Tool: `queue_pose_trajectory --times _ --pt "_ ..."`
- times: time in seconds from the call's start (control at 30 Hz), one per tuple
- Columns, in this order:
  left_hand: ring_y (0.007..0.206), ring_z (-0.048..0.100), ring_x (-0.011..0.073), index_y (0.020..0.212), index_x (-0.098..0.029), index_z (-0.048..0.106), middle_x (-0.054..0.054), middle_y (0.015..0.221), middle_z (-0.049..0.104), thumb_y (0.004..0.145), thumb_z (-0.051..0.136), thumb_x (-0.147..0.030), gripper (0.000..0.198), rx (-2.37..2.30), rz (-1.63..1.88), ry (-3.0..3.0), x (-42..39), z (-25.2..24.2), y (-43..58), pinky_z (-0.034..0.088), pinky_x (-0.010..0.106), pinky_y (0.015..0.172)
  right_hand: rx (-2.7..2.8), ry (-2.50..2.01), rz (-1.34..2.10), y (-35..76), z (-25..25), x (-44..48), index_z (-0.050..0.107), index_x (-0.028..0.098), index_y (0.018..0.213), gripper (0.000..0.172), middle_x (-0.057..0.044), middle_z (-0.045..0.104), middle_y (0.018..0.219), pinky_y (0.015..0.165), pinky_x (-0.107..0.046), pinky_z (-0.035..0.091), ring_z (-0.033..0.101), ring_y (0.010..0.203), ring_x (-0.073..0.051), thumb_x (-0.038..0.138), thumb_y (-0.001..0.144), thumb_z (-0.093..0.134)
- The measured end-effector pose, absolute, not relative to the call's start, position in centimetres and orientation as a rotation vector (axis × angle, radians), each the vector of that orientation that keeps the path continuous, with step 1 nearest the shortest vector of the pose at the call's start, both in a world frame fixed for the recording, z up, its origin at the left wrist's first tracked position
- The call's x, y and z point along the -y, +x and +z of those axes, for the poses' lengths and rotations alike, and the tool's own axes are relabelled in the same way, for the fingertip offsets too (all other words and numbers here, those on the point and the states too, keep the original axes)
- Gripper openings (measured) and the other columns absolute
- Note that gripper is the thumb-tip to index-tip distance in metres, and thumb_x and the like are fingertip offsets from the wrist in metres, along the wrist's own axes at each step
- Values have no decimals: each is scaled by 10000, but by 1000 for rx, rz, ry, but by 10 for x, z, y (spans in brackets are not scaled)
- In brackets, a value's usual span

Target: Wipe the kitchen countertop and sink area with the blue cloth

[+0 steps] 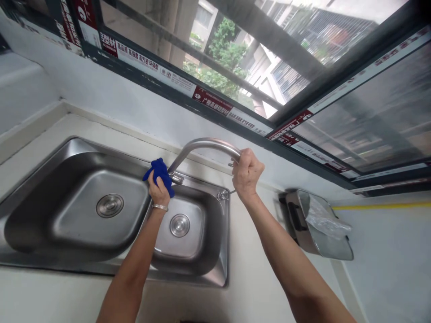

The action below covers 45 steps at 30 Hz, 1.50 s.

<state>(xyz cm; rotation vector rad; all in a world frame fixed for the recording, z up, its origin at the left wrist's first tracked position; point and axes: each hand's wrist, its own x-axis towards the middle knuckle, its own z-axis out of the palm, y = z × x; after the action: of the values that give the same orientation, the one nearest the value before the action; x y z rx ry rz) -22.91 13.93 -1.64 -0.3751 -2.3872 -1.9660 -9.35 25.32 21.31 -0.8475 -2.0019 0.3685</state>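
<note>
Desk (256,264) before me bears a steel double sink (220,273), a curved faucet (208,142) rising at its back edge, the right hand (247,172) gripping the faucet's outer end and the left hand (158,192) clutching a blue cloth (160,170) at the faucet's base.

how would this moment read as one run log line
left hand: holding blue cloth near base of gooseneck faucet | right hand: gripping faucet's far end | fixture: double-bowl metal sink
</note>
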Motion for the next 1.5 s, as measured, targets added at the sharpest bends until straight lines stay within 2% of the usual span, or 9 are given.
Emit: queue_pose_trajectory --times 0.1,0.3,0.6,0.73,0.9,1.07,1.2,1.37,1.5 --pt "1186 604 244 1333 -142 496 188 1284 626 983 296 -475 522 2311 -2002 -307 -163 -5 -234 454 384 1002 1990 -844 389 -94 212 -254 528 227 686 498 51 412 516 526 -265 351 413 473 -106 524 995 274" --pt "1048 653 275 1126 -126 605 181 1064 701 970 331 -462 460 2416 -1900 -87 -187 0 -256 465 390 912 1965 -876 377 -96 212 -254 518 228 679 508 45 434 520 527 -267 366 432 477 -110 536 996 269" --pt "1046 657 310 1037 -156 663 181 1069 720 958 327 -491 481 2863 -1735 -427 -188 2 -301 454 433 946 1929 -920 409 -98 214 -253 519 220 674 541 45 443 502 522 -264 366 462 480 -114 584 985 267" --pt "1085 646 337 972 -170 693 190 1096 720 924 396 -502 448 3044 -1691 -566 -193 -1 -320 454 452 971 1928 -921 395 -98 214 -251 510 220 665 549 52 441 492 531 -260 364 454 479 -110 596 979 265" --pt "1107 638 351 1099 -140 669 216 1133 703 932 390 -470 463 2929 -1781 -423 -184 -13 -310 432 499 1001 1954 -915 371 -96 213 -251 520 220 677 539 52 452 494 542 -257 364 444 481 -105 573 985 253" --pt "1117 642 243 1215 -147 598 172 1191 685 989 180 -479 579 2600 -1963 -163 -169 -26 -269 478 411 982 1953 -869 371 -95 211 -253 515 223 675 530 55 446 500 538 -256 356 423 472 -100 570 986 261" --pt "1144 636 208 1277 -153 570 150 1221 666 1001 204 -452 547 2167 -2104 25 -166 -19 -229 502 374 980 1969 -866 380 -94 211 -253 517 221 679 533 56 446 510 538 -254 356 422 473 -97 565 991 256" --pt "1301 537 217 1399 -152 489 159 1346 606 1003 197 -419 560 2149 -2012 -340 -172 1 -214 440 377 1088 1973 -860 384 -93 213 -253 519 220 679 537 55 441 512 534 -254 360 429 477 -99 565 994 256" --pt "1342 497 234 1417 -147 471 151 1400 572 971 325 -469 570 2114 -1884 -778 -166 -5 -235 383 389 1145 1965 -852 392 -94 213 -253 514 220 671 533 53 441 518 530 -257 365 428 476 -98 559 997 262"
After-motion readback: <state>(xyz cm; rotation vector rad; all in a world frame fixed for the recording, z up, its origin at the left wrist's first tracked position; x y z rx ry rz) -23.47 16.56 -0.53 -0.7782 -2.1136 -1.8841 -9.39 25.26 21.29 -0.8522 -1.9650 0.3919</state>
